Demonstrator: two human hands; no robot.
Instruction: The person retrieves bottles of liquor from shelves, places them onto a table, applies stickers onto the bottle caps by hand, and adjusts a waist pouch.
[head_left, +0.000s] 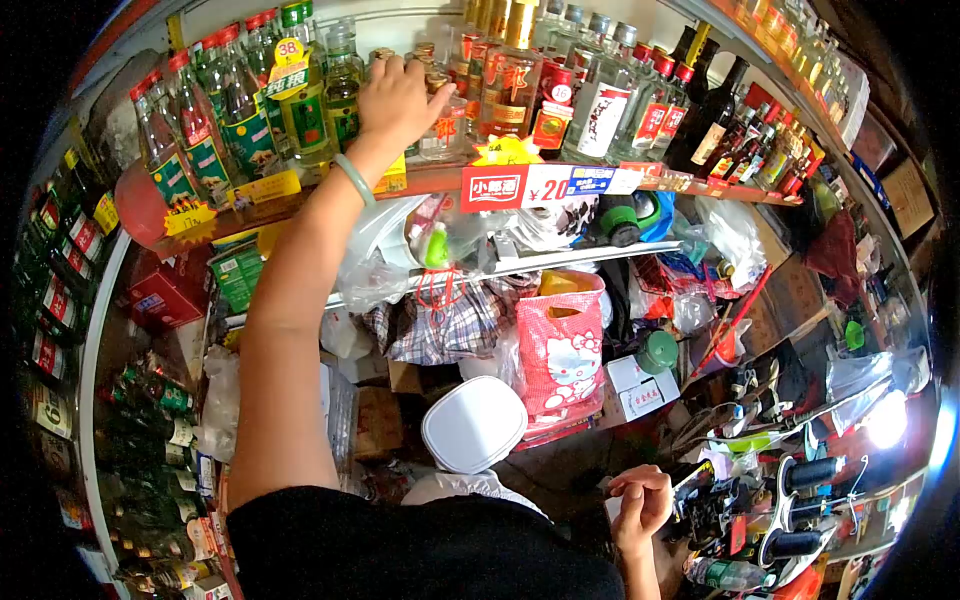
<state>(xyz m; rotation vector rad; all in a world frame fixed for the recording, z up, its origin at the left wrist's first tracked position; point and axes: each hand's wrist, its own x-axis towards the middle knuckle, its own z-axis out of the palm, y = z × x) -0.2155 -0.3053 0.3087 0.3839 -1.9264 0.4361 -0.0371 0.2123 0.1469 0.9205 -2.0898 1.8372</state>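
My left hand, a pale green bangle on its wrist, reaches up to the bottle shelf. Its fingers are bent over the caps of a group of small bottles. Thumb and forefinger close around the top of a small clear liquor bottle with a red mark. Green-labelled bottles stand left of this hand, and a tall gold-capped bottle stands to its right. Low at the right, my right hand hangs with curled fingers, away from the shelf; I see nothing held in it.
Price tags line the shelf edge. Below are a plaid cloth bag, a pink Hello Kitty bag and a white-topped stool or bin. Thread spools and a bright lamp are at the right. More bottles fill the left side.
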